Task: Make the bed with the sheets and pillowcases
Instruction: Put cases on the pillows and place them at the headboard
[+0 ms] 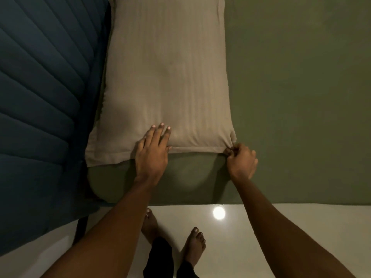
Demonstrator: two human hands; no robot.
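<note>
The stuffed beige pillowcase (166,77) lies along the head edge of the bed (180,189), beside the padded blue headboard (40,77), on the olive sheet (301,97). The left hand (153,151) rests flat on its near end, grip open, fingers straight, likely pinning it so the right hand (242,161), grip pinched tight on its near right corner, can pull the fabric square.

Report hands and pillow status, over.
Left hand flat on beige striped fabric pillow, near edge. Right hand pinching its near right corner. Pillow lies on olive-green sheet beside dark blue padded headboard. Nothing blocking.
</note>
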